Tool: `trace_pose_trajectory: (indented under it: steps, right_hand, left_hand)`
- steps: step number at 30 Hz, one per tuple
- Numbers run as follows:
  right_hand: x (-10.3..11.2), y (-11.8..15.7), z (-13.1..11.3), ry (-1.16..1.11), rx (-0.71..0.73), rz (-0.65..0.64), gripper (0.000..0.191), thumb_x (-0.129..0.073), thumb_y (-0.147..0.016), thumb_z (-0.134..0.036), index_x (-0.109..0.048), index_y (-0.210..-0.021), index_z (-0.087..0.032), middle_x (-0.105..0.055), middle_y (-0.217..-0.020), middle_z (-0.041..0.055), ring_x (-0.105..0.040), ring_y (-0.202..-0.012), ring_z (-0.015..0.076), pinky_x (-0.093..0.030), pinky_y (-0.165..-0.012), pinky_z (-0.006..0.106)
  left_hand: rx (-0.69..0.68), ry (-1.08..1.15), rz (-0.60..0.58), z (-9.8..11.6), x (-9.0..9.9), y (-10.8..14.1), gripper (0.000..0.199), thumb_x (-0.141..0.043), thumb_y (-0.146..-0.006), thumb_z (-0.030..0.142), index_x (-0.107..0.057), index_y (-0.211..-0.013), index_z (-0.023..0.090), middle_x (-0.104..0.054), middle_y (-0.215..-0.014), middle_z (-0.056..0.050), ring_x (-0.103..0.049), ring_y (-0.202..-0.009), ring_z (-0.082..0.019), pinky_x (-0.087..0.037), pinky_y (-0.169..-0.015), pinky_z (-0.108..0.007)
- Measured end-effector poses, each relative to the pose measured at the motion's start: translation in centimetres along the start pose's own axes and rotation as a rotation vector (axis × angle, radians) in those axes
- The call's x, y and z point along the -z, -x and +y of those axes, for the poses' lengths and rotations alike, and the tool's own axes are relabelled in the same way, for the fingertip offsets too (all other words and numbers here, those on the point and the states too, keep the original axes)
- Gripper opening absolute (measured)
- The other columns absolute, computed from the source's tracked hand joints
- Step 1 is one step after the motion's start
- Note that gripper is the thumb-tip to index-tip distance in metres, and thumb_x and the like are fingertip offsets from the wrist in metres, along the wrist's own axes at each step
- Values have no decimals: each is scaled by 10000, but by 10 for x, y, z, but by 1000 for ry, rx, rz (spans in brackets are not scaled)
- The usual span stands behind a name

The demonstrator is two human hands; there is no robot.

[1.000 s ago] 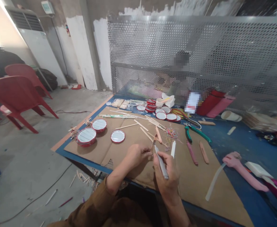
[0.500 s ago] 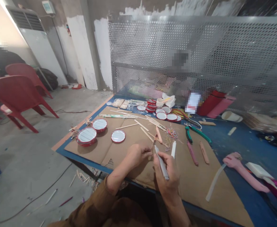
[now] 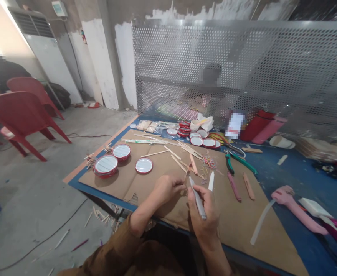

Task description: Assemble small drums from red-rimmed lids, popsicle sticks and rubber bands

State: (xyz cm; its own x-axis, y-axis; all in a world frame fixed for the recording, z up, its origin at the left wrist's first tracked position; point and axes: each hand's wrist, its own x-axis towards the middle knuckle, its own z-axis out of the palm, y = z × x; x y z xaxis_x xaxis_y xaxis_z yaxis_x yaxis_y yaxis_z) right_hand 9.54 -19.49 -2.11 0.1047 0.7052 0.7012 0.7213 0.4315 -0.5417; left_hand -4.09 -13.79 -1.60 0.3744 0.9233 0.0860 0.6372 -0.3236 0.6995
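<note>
My left hand (image 3: 168, 188) pinches a thin wooden stick (image 3: 187, 173) that has a brownish-red upper end. The fingers cover its lower part. In my right hand (image 3: 203, 205) is a slim pale-grey pen-like tool (image 3: 197, 199), its narrow tip pointing up close to the stick; whether they touch I cannot tell. Just behind that hand lies a similar white pen-like piece (image 3: 211, 181). A peach one (image 3: 193, 164) lies beyond the stick. To the left, a small red-rimmed drum with a white face (image 3: 144, 166) lies on the cardboard (image 3: 168, 214).
Two more red drums (image 3: 106, 165) with sticks stand at the left. Loose wooden sticks (image 3: 154, 153), tangled rubber bands (image 3: 210, 162) and green-handled pliers (image 3: 242, 163) lie farther back. A pink glue gun (image 3: 299, 209) is at the right. A perforated metal screen (image 3: 171, 69) borders the back.
My right hand and the pale-grey pen-like tool have shifted very slightly. The left hand and stick look nearly the same. A person behind the screen has moved a little left.
</note>
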Motion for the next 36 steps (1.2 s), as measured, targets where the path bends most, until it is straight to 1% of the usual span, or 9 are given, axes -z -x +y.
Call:
trace_pose_trajectory:
  steps: [3, 8, 11, 15, 22, 27, 31, 36]
  right_hand:
    - [0, 1, 1, -20, -8, -27, 144, -541, -895, -299, -598, -942, -176, -677, -796, 55, -628, -673, 151, -499, -612, 259]
    - [0, 1, 1, 1, -16, 0, 151, -543, -894, -300, -602, -951, -174, -671, -788, 52, -621, -666, 152, -494, -613, 262]
    - [0, 0, 0, -14, 6, -15, 145, -537, -894, -294, -597, -945, -173, -673, -788, 50, -634, -675, 150, -500, -606, 248]
    - [0, -1, -2, -11, -2, 2, 136, -532, -896, -286, -597, -949, -179, -674, -791, 41, -636, -676, 140, -505, -615, 238]
    - [0, -4, -5, 5, 65, -8, 127, -531, -899, -284, -584, -932, -174, -676, -767, 47, -642, -656, 142, -513, -589, 235]
    - [1, -4, -5, -12, 30, -20, 134, -529, -900, -292, -585, -937, -176, -672, -766, 46, -636, -653, 149, -514, -592, 250]
    - [1, -3, -5, -15, 31, -22, 126, -541, -895, -282, -588, -932, -172, -670, -761, 39, -631, -649, 140, -498, -591, 235]
    - [0, 1, 0, -5, -9, -3, 140, -541, -893, -294, -599, -944, -178, -669, -809, 46, -629, -698, 142, -492, -629, 241]
  left_hand:
    - [13, 6, -3, 2, 1, 1, 205, -528, -820, 270, -637, -688, 156, -589, -658, 6, -461, -624, -100, -263, -560, -198]
    - [25, 1, -34, 3, 3, 1, 210, -531, -823, 273, -642, -689, 154, -598, -663, 3, -472, -629, -104, -274, -567, -196]
    - [18, -10, -22, 2, 2, 0, 222, -521, -832, 273, -645, -694, 151, -602, -673, 2, -468, -635, -104, -275, -571, -195]
    - [14, 9, -14, 1, 1, 0, 219, -525, -829, 275, -648, -699, 149, -592, -662, 10, -458, -628, -99, -274, -565, -191]
    - [14, -29, -4, 0, 1, -1, 224, -524, -831, 288, -663, -713, 159, -622, -687, -7, -470, -640, -109, -272, -573, -202]
    - [19, -35, -12, 2, 3, 1, 221, -520, -836, 280, -666, -719, 163, -638, -703, -15, -490, -647, -116, -278, -574, -203]
    - [25, -35, -12, 3, 3, 1, 219, -524, -837, 277, -670, -720, 163, -645, -710, -20, -495, -651, -118, -282, -579, -203]
    - [33, -34, -22, 4, 3, 0, 224, -536, -835, 296, -670, -714, 163, -630, -683, -8, -472, -625, -111, -268, -562, -205]
